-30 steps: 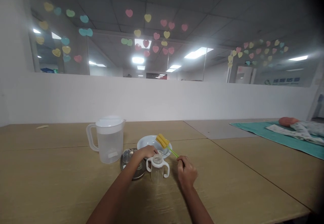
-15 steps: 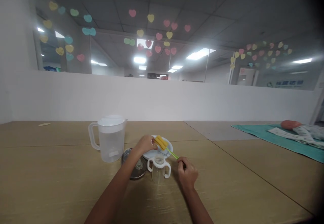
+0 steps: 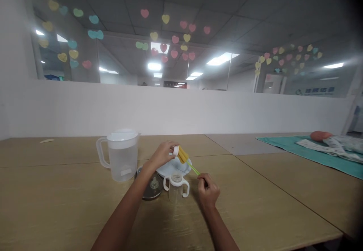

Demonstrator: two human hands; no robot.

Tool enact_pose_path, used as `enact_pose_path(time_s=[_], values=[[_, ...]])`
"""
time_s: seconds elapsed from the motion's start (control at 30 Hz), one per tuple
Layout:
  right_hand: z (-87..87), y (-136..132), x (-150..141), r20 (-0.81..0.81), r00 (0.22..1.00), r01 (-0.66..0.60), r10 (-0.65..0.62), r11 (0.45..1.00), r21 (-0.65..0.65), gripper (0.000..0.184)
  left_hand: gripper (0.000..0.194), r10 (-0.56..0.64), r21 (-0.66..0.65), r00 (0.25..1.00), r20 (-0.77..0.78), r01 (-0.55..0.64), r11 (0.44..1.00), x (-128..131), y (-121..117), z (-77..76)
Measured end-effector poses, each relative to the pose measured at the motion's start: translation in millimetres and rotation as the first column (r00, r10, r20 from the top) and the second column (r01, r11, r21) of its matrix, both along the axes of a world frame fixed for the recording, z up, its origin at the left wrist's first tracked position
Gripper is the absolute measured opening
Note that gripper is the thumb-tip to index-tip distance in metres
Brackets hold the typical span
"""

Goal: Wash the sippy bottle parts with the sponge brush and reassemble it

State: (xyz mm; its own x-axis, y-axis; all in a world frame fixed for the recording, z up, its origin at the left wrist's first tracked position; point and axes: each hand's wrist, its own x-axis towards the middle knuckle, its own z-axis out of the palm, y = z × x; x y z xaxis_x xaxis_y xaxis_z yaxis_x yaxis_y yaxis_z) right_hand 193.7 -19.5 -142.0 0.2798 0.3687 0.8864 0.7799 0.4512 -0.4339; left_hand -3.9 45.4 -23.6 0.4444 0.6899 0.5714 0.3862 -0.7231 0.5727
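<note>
Head view: a small white ring [image 3: 176, 151] is pinched by the left grip [image 3: 163, 153] close beside the head of a yellow sponge brush [image 3: 183, 155], whose green handle is clasped by the right grip [image 3: 209, 191]. Both things are held over a white bowl [image 3: 168, 170]. On the counter [image 3: 85, 213], a two-handled bottle [image 3: 176, 190] is stood upright, near a metal tray [image 3: 150, 195] and a translucent pitcher [image 3: 123, 160].

The brush head [image 3: 183, 155] looks like matt sponge. The pitcher [image 3: 120, 162] is of smooth, cloudy plastic. The tray [image 3: 149, 195] is of glossy metal.
</note>
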Motion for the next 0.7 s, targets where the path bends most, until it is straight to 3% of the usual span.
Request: enact_pose_path(time_s=[0.2, 0.33, 0.4, 0.47, 0.57, 0.63, 0.7], values=[[-2.4, 2, 1, -0.066, 0.995, -0.077, 0.076, 0.997, -0.004, 0.021, 0.045, 0.117, 0.011, 0.991, -0.061, -0.117, 0.993, -9, -4, 4.2], [-4.2, 3, 2, -0.071, 0.995, -0.076, 0.075, 0.997, -0.017, 0.021, 0.041, -0.057, -0.186, 0.998, 0.021, 0.060, 0.981, -6, -2, 0.1], [-5.0, 3, 2, -0.068, 0.996, -0.052, 0.050, 0.998, -0.035, 0.021, 0.041, -0.092, -0.229, 0.996, 0.012, 0.092, 0.969, -6, -2, 1.2], [-5.3, 3, 1, -0.057, 0.998, -0.017, 0.013, 0.998, -0.062, 0.022, 0.039, 0.046, -0.158, 0.985, -0.165, -0.072, 0.985, -12, -4, 6.7], [-4.3, 3, 0, -0.045, 0.997, 0.052, -0.058, 0.992, -0.115, 0.024, 0.038, 0.370, 0.033, 0.814, -0.448, -0.399, 0.916, -30, -11, 18.9], [-3.0, 3, 0, -0.060, 0.992, 0.099, -0.108, 0.986, -0.137, 0.025, 0.036, 0.434, 0.060, 0.717, -0.545, -0.483, 0.873, -42, -16, 24.5], [-1.8, 3, -1, -0.072, 0.988, 0.121, -0.134, 0.980, -0.158, 0.026, 0.031, 0.399, 0.016, 0.656, -0.640, -0.508, 0.861, -50, -21, 25.4]])
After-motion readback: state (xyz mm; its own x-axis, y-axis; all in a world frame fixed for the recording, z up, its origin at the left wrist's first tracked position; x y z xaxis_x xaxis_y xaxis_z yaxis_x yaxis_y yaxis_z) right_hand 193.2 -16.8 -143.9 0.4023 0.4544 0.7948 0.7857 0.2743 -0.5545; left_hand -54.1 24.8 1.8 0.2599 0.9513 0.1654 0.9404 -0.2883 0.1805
